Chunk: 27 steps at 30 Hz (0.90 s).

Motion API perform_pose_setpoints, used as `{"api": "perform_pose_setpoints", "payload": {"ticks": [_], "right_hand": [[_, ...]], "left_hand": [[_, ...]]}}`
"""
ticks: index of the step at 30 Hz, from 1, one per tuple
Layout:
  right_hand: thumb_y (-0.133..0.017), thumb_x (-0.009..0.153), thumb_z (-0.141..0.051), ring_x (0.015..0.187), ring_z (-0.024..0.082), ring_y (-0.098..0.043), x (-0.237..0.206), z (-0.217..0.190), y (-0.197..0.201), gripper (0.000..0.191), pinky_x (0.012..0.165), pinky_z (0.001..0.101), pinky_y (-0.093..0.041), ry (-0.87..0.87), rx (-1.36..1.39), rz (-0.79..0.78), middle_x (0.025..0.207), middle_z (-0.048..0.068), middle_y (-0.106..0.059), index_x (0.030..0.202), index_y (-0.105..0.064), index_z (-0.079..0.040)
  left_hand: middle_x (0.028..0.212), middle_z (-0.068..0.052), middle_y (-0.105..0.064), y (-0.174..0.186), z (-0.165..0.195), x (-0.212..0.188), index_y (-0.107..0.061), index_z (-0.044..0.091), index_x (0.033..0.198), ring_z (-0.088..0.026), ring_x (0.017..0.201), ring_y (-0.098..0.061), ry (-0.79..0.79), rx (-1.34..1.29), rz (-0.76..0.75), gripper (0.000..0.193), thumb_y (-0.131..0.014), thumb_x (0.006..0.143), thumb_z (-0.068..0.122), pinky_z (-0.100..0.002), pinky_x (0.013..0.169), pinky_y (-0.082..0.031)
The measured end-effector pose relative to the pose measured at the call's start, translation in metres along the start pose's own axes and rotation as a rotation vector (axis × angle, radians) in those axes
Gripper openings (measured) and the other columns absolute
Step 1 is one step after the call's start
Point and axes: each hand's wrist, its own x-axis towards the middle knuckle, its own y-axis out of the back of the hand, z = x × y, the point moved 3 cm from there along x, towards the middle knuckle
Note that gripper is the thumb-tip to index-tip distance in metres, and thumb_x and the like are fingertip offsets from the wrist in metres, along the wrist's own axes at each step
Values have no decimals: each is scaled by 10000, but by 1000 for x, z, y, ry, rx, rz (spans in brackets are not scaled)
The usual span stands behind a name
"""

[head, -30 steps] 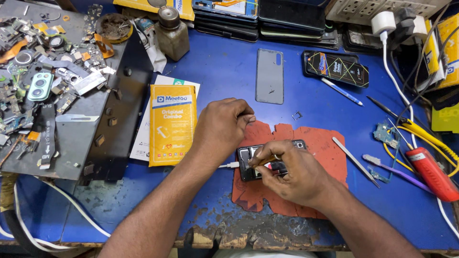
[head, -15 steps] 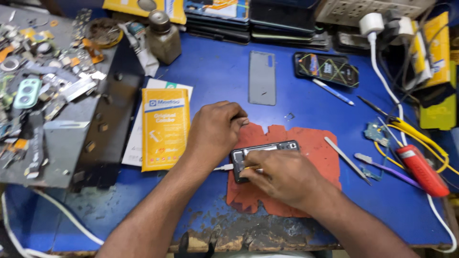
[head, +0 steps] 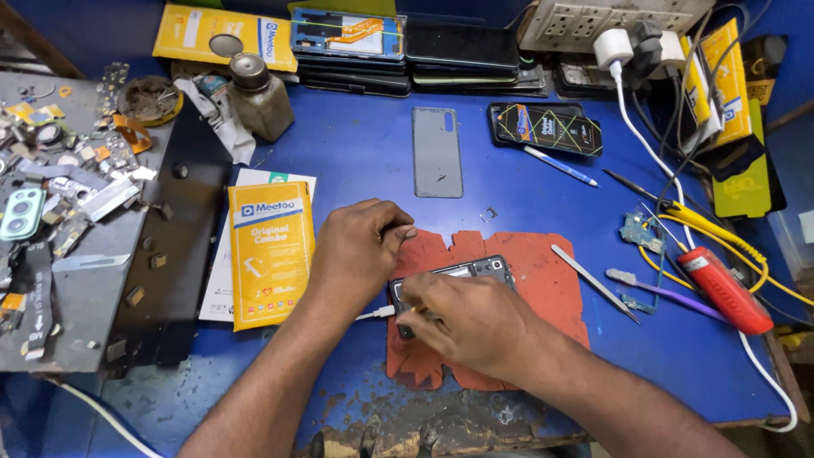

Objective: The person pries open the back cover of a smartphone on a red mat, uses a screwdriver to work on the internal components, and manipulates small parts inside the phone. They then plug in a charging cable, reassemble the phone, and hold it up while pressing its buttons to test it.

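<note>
The blue table carried all items. A grey tray of loose parts occupied the 9 o'clock edge. A red mat lay at centre, slightly toward 5 o'clock. A yellow packet lay flat at 9 o'clock of the mat.

The left hand rested at the mat's 9 o'clock edge, fingers curled down and pressed against the upper left end of the phone; whether they gripped it could not be told. The right hand covered the phone's lower half from 5 o'clock, fingers closed in a pinch on a small tool, mostly hidden.

The phone lay opened on the mat, between both hands, its long side running from 9 to 3 o'clock. A grey back cover lay flat at 12 o'clock of the phone, well apart. A red-handled tool lay at 3 o'clock, near the table edge. Metal tweezers lay just off the mat at 3 o'clock.
</note>
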Motion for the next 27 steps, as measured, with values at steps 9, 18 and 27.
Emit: {"api": "perform_pose_setpoints", "payload": {"ticks": [9,18,27], "right_hand": [[-679,879,-109,792,280,-759,1,-2,2,236,654,393,-613,-13,70,-80,872,97,-746,1108,-627,-80],[-778,861,-134,797,212,-796,-3,12,5,241,670,339,-623,-163,91,41,864,82,-775,1050,-637,-84],[-601,974,175,1163,268,-719,-10,45,37,459,1051,400,-616,45,626,574,1159,178,-661,1249,-329,-73]], "left_hand": [[815,-126,-732,-2,2,-1,-739,29,861,-308,732,-712,-15,4,-17,101,-788,814,103,-403,655,-543],[827,-116,-740,-3,5,-1,-739,29,876,-296,748,-719,-47,-18,-35,146,-810,807,137,-393,660,-545],[841,-71,-756,-12,8,-4,-695,16,822,-188,760,-750,28,-207,-112,160,-831,794,96,-323,650,-587]]}}
